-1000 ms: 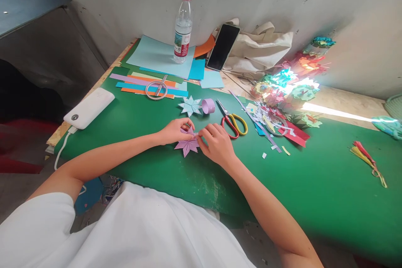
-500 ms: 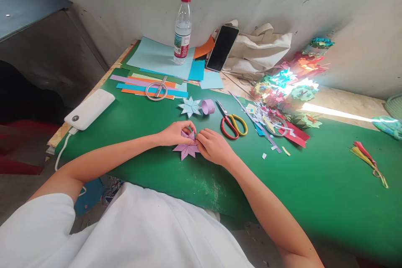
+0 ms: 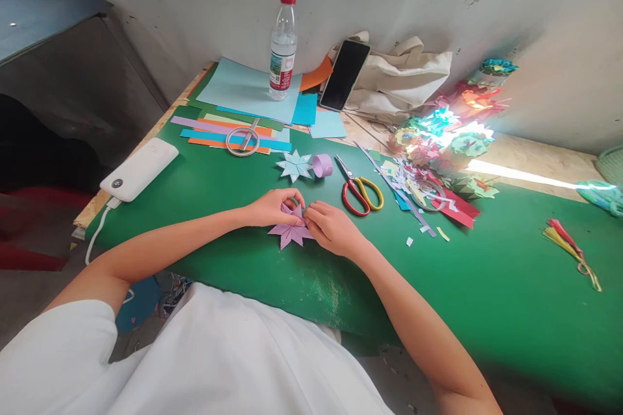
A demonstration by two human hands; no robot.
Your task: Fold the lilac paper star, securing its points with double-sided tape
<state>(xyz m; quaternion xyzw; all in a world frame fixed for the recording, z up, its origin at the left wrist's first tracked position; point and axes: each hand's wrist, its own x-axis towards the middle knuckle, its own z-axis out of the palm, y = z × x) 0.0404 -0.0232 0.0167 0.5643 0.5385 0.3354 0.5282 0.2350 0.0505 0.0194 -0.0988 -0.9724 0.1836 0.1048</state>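
Note:
A purple paper star (image 3: 291, 234) with several pointed tips lies between my hands over the green tabletop. My left hand (image 3: 278, 206) grips its upper left part, thumb on top and fingers curled behind. On the other side, the bent fingers of my right hand (image 3: 329, 225) pinch the star's right edge; the fingertips hide that part of the paper. Just beyond my hands lie a light blue paper star (image 3: 294, 166) and a ring of purple paper (image 3: 322, 166). Scissors (image 3: 360, 189) with one red and one yellow handle rest to the right.
Paper strips (image 3: 214, 133) and a tape roll (image 3: 242, 141) lie at the back left, near a white power bank (image 3: 139, 169). A bottle (image 3: 283, 45) stands behind, beside a leaning phone (image 3: 345, 74). Paper scraps (image 3: 409, 178), paper flowers (image 3: 452, 130) and tassels (image 3: 567, 243) are on the right.
My hands stay in nearly the same place on the purple star. The right fingers have shifted very slightly, and a little more of the star's right tip shows.

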